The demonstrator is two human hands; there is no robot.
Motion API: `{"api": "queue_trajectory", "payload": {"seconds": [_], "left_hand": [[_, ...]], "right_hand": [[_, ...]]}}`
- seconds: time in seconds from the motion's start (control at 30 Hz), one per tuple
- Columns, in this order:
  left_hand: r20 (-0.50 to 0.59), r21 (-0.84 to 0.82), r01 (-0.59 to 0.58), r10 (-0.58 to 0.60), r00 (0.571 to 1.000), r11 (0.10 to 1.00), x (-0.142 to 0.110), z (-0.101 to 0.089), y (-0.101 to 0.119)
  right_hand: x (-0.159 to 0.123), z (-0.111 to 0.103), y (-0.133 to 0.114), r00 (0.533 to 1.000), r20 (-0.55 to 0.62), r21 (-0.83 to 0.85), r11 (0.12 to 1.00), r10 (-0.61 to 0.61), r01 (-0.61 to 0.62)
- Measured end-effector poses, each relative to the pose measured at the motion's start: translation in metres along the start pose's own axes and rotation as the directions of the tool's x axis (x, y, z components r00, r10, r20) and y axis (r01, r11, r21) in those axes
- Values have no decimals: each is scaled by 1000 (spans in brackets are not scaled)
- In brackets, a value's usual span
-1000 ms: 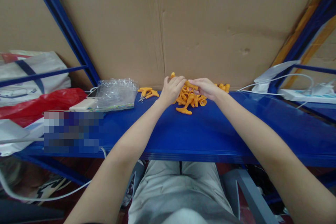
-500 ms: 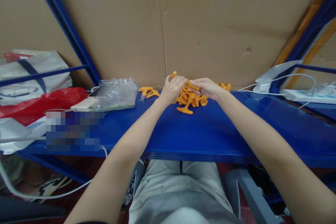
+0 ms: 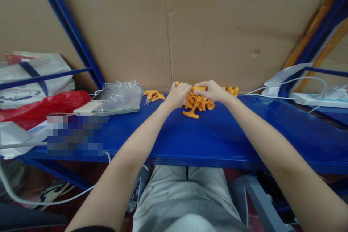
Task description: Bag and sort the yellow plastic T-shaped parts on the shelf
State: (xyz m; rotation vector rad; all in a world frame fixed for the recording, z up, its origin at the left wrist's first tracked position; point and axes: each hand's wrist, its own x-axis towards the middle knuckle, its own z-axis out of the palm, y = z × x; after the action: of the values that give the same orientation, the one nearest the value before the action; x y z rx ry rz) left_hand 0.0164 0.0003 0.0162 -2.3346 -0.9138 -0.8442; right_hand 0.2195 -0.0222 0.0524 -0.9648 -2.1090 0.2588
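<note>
From where I stand, both hands are over the far middle of the blue counter (image 3: 206, 141), meeting just above a loose pile of orange pieces (image 3: 196, 102). The left hand (image 3: 177, 96) is closed around an orange handle (image 3: 177, 83), whose rounded end pokes out at the far side; the fingers hide the rest. The right hand (image 3: 214, 92) has a narrow grip, pinching an orange cylinder (image 3: 200, 88) between thumb and fingers, lying nearly level and pointing left. I can't tell whether the two parts touch or join behind the fingers.

The left grip looks like the steadying one, with the right fingertips placed to line up or turn the cylinder. Working right over the pile probably keeps spare parts within easy reach. A T-shaped piece (image 3: 191, 115) lies at the pile's near edge. A few more orange parts (image 3: 233, 91) sit to the right, partly behind the right hand, while two orange handles with metal spirals (image 3: 151, 95) lie apart to the left, perhaps set aside from the heap.

As for the grips, the handle runs through the left one, and the cylinder sits at the tips of the right one, between the two hands. Farther left is a clear plastic packet (image 3: 122, 96), well apart from the pile.
</note>
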Motion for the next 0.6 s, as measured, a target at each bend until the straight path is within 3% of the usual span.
{"api": "queue_trajectory", "payload": {"seconds": [0.13, 0.3, 0.47, 0.6], "left_hand": [[26, -10, 13, -13, 1000, 1000, 0, 0, -1], [26, -52, 35, -34, 999, 998, 2, -1, 0], [31, -113, 130, -127, 991, 985, 6, -3, 5], [-1, -227, 164, -168, 986, 960, 10, -2, 3]], "right_hand": [[1, 2, 7, 991, 30, -278, 951, -133, 136], [-1, 5, 11, 973, 79, -569, 792, -215, 221], [-3, 5, 5, 951, 82, -717, 646, -298, 264], [-4, 5, 4, 928, 79, -760, 581, -363, 292]]}}
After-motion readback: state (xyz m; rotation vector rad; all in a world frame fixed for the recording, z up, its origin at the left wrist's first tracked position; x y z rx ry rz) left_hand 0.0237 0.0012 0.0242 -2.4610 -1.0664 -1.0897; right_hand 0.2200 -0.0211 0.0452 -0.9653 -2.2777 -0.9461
